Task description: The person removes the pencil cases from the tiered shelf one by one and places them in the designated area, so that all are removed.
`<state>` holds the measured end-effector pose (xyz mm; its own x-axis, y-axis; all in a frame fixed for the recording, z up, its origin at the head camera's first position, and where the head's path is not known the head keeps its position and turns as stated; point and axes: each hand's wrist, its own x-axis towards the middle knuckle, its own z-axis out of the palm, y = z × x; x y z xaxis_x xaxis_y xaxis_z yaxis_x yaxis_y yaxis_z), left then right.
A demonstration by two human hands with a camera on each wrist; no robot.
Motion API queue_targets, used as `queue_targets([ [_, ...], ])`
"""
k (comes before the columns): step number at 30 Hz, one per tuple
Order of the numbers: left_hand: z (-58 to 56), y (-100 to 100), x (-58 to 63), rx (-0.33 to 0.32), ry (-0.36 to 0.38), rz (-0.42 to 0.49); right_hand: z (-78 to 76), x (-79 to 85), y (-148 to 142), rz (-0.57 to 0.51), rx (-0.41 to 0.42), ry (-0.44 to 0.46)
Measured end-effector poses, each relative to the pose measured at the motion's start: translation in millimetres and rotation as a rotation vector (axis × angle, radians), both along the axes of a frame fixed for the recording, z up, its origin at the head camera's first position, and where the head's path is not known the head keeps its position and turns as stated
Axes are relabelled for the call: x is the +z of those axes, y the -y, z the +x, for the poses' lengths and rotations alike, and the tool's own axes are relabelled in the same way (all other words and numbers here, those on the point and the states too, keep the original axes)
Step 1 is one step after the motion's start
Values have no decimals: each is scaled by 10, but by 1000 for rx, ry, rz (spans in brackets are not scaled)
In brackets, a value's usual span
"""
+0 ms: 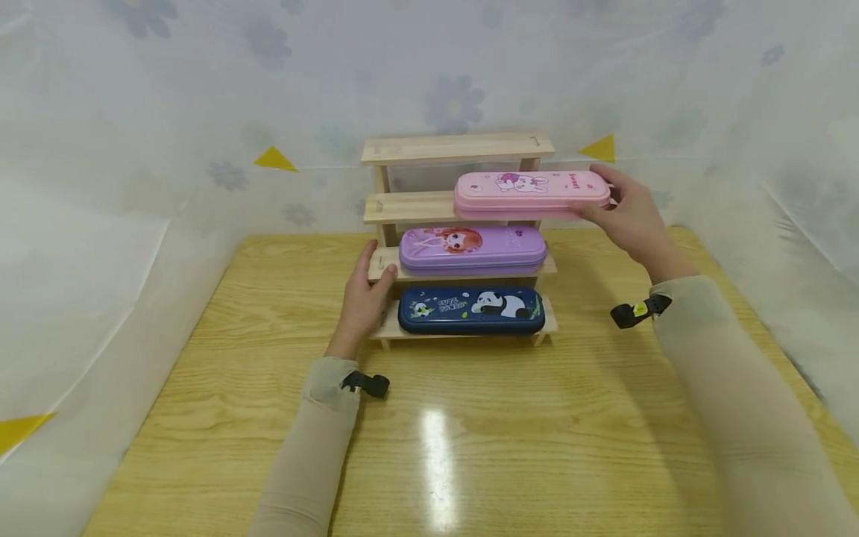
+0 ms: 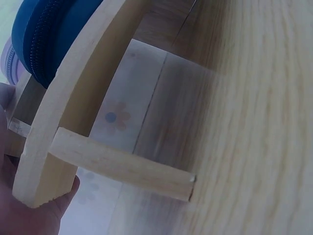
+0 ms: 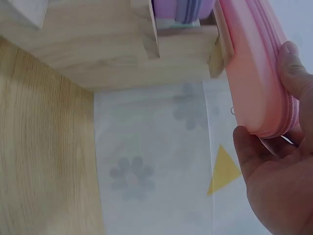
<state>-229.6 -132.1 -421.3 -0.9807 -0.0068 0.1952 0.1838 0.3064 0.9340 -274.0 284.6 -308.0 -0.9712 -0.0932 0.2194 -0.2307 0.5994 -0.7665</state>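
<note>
The right hand (image 1: 627, 220) has its grip clamped on the right end of the pink pencil case (image 1: 513, 203), thumb at the front and fingers behind. The pink pencil case is level with the second tier (image 1: 409, 209) of the wooden rack (image 1: 456, 149), offset to the right, with its gripped end projecting beyond the rack. Whether its underside bears on the tier cannot be determined.

The left hand (image 1: 362, 302) has its grip clamped on the rack's left end, thumb at the front edge of the third tier. On that tier lies the purple pencil case (image 1: 499, 250); on the lowest tier lies the navy pencil case (image 1: 443, 317), panda print upward. The rack stands on the wood-grain surface (image 1: 537, 432), before a flower-patterned sheet (image 1: 376, 60).
</note>
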Motion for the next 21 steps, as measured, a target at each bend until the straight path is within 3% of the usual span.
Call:
queue_targets([
  [11,-1,-3,29,-19,47,31,158,-34,-534,-187,-27,-28],
  [18,198,-56,335,-26,51,15,279,-16,-802,-225,-77,-42],
  [21,251,-71,396,-19,54,13,315,-22,-913,-259,-103,-34],
])
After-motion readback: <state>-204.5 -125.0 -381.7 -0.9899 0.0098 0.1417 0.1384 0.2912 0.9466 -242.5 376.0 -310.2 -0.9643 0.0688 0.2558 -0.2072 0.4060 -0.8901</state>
